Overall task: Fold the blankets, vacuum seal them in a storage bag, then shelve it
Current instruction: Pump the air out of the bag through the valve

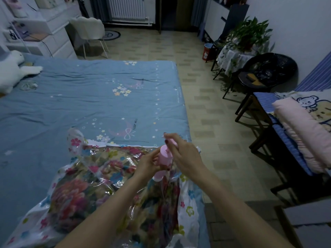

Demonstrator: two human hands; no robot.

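Storage bag [100, 185] holds blanket; left hand [148, 164], right hand [184, 156] grip pink pump [165, 159]

Two bare forearms reach into view from the bottom edge, with no sleeves, watch, bracelets or rings visible on them. The left hand [148, 162] and the right hand [184, 154] are both uncovered, without gloves. The fingernails wear dark, wine-coloured polish, clearest on a right fingertip [167, 141] just above the left hand and on another nail just to that hand's right.
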